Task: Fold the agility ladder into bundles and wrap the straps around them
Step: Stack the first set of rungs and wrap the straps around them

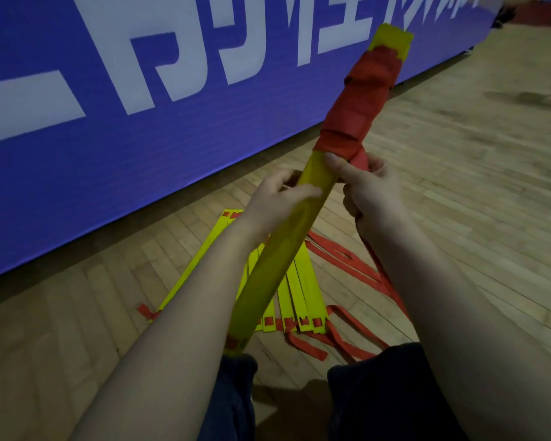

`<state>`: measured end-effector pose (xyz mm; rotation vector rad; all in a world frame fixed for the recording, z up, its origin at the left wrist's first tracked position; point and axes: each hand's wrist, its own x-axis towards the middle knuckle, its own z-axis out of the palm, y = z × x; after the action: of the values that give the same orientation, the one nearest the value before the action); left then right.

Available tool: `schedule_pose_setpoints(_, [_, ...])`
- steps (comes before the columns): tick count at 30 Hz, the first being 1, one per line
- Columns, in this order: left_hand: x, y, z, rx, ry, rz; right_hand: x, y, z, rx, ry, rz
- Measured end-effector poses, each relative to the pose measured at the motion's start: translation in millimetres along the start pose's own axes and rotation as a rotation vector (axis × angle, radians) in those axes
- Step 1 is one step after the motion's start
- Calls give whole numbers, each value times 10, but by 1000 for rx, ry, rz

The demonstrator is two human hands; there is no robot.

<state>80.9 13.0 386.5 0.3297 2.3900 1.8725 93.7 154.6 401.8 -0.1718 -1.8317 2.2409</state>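
A bundle of yellow ladder rungs point(277, 259) stands tilted between my knees, its top end pointing up and to the right. Red strap point(360, 106) is wound in several turns around its upper half. My left hand point(280, 195) grips the yellow bundle just below the wraps. My right hand point(371, 189) pinches the red strap at the lowest turn, thumb pressed on the bundle. The strap's free length point(382, 268) hangs down under my right forearm.
More yellow rungs point(303, 297) lie flat on the wooden floor point(458, 186) below the bundle, with loose red straps point(341, 342) tangled beside them. A large blue banner with white lettering point(109, 138) runs along the left and back. My dark trousers point(379, 393) fill the bottom.
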Motion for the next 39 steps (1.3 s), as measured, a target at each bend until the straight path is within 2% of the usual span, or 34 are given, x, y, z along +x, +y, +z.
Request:
schedule_pose_setpoints(3, [34, -86, -195, -276, -269, -135, -39, -54, -5, 71, -177, -18])
schedule_pose_setpoints(9, [-37, -361, -194, -538, -658, -273, -156, -80, 50, 154, -392, 26])
schedule_pose_setpoints(14, [-105, -362, -133, -607, -866, -186, -101, -44, 20, 187, -486, 33])
schedule_pose_setpoints(17, [-101, -272, -100, -612, -812, -191, -57, -85, -60, 120, -510, 1])
schedule_pose_setpoints(20, [-68, -240, -179, -564, -693, -217, -30, -150, -183, -62, -513, -69])
schedule_pose_setpoints(25, [-17, -256, -407, -436, -508, -182, -17, -217, -392, -294, -505, 41])
schedule_pose_setpoints(33, [41, -293, -485, -256, -304, -282, 11, -44, -369, -309, -532, 223])
schedule_pose_setpoints(39, [113, -315, -438, -148, -161, -290, -24, -64, -353, -240, -509, 273])
